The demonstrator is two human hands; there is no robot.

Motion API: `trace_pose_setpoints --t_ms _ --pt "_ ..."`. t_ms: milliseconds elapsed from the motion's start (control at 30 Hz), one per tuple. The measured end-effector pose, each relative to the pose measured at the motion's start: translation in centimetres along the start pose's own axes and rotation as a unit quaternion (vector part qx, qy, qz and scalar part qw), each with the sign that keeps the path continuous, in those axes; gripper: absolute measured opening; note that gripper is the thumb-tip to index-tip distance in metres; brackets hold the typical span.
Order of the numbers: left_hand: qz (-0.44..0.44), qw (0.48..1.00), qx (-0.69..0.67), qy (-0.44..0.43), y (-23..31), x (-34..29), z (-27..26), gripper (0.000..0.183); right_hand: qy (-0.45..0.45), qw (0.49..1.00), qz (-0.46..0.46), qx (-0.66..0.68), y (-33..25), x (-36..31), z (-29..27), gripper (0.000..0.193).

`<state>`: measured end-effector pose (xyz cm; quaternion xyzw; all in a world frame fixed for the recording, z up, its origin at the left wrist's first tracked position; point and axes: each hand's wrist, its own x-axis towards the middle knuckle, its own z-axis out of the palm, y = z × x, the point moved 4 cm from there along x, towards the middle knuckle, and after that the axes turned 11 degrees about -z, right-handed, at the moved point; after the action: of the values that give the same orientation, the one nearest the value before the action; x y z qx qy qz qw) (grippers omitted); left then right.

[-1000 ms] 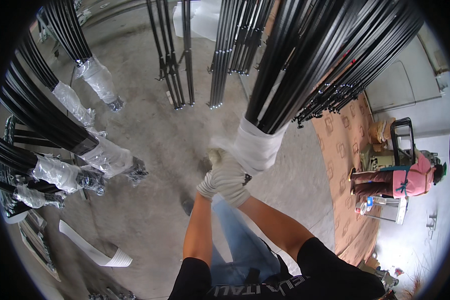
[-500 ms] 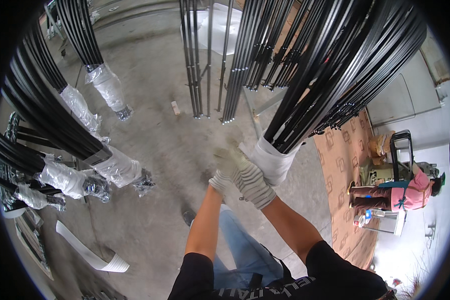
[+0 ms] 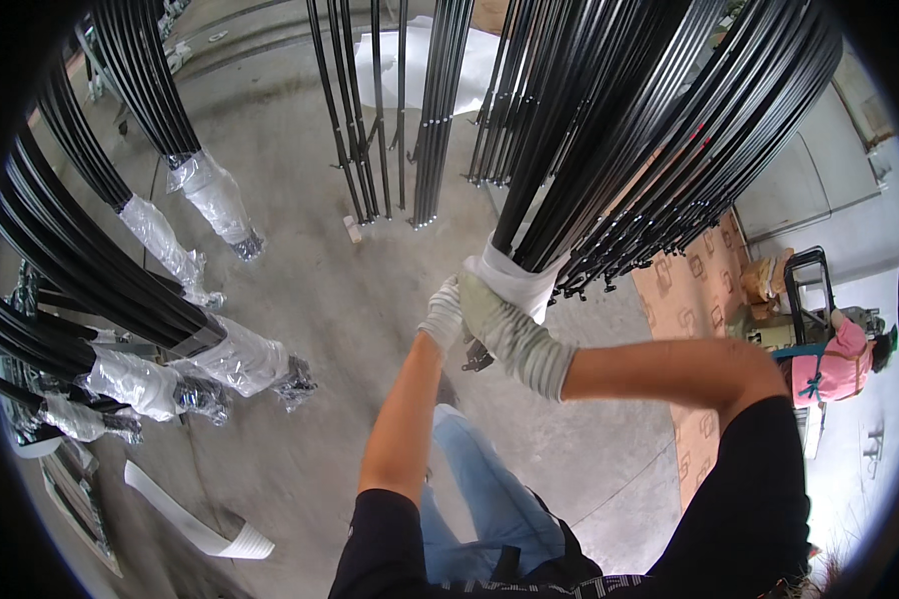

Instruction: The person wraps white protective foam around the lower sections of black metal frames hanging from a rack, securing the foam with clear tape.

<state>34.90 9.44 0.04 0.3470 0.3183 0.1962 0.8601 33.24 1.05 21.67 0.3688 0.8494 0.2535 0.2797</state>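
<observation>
Both my hands wear pale work gloves with ribbed cuffs and meet at the lower end of a thick bundle of black rods (image 3: 569,140). A white wrapping sheet (image 3: 519,283) goes around that end. My right hand (image 3: 494,311) is closed on the sheet's near left side, with its elbow bent out to the right. Tight beside it, my left hand (image 3: 444,307) is at the sheet's left edge; its fingers are mostly hidden. Dark rod ends (image 3: 477,355) show just below the right glove.
Several rod bundles with clear plastic-wrapped ends (image 3: 240,357) lean at left. Loose black rods (image 3: 435,150) stand ahead. A curved white strip (image 3: 195,514) lies on the concrete floor at lower left. Patterned brown sheeting (image 3: 684,299) and a person in pink (image 3: 831,364) are at right.
My hands have moved up, and the right elbow has swung outward. The sheet around the bundle looks shorter and more crumpled. Dark rod ends now show below it. The view has shifted slightly.
</observation>
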Motion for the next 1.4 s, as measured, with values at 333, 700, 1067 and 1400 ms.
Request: trace_pose_setpoints --t_ms 333,700,1067,1400 --pt "0.209 0.958 0.196 -0.006 -1.4 5.5 -11.6 0.043 0.051 0.937 -0.071 -0.337 0.1 7.4 7.3 0.013" --pt "-0.265 0.781 0.39 0.409 -17.8 25.1 -44.3 0.06 -0.013 0.956 -0.117 -0.27 -5.1 9.7 11.5 0.009" --pt "-0.33 0.706 0.443 0.444 -11.7 35.4 -53.7 0.06 -0.062 0.968 -0.107 -0.219 -5.7 11.9 16.9 0.008" --pt "-0.202 0.742 0.553 0.32 -16.0 33.0 -44.1 0.043 -0.125 0.968 -0.099 -0.194 -5.5 11.2 18.4 0.01"
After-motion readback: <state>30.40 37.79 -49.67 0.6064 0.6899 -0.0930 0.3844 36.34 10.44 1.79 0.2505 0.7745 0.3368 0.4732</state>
